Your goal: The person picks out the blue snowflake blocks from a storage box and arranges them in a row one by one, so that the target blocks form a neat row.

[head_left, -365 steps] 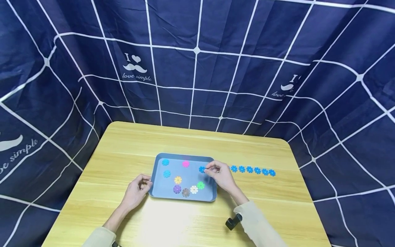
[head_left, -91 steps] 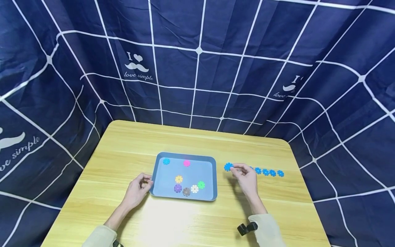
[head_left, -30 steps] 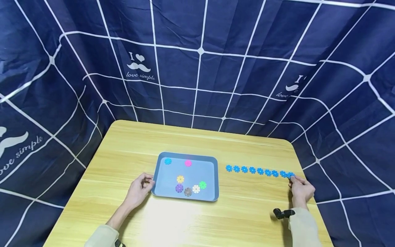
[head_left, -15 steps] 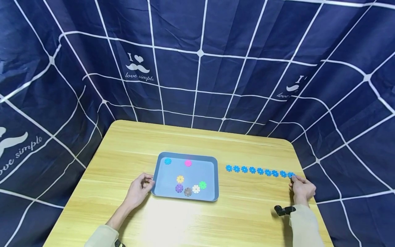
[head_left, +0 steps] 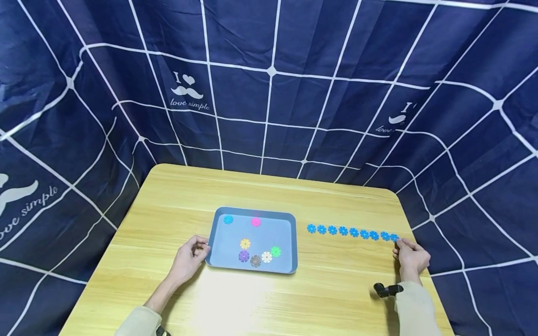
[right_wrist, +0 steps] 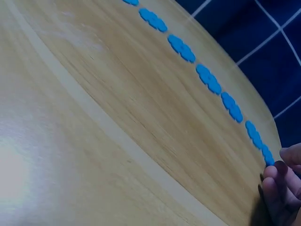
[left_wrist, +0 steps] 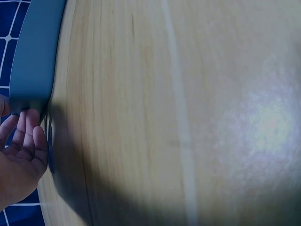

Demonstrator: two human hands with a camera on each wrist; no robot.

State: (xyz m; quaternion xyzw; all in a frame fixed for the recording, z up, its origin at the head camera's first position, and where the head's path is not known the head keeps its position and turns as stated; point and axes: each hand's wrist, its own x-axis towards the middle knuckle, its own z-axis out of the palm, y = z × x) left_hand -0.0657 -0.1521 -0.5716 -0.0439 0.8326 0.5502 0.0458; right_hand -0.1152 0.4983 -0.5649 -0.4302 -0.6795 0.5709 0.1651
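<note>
My left hand (head_left: 190,256) holds the left rim of a shallow grey-blue tray (head_left: 293,242) between thumb and fingers; the left wrist view shows its fingertips at the tray wall (left_wrist: 35,56). At the far right, my right hand (head_left: 412,256) pinches the last blue notched plastic disc (head_left: 394,237) of a row, its edge right at its neighbour (head_left: 385,236). In the right wrist view that end disc (right_wrist: 267,154) is partly hidden by the fingertips. Several more blue discs (head_left: 343,231) lie flat in a line toward the tray.
Inside the tray lie a light-blue disc (head_left: 228,219), a pink disc (head_left: 256,222) and a cluster with yellow, purple (head_left: 244,256), brown, white and green (head_left: 275,251) discs. The wooden table (head_left: 336,289) backs onto a dark-blue gridded curtain (head_left: 235,93).
Two blue discs have left the tray, and the row has grown. My right hand went from the tray to the row's right end, lately nudging its disc slightly left. My left hand stays on the tray.
</note>
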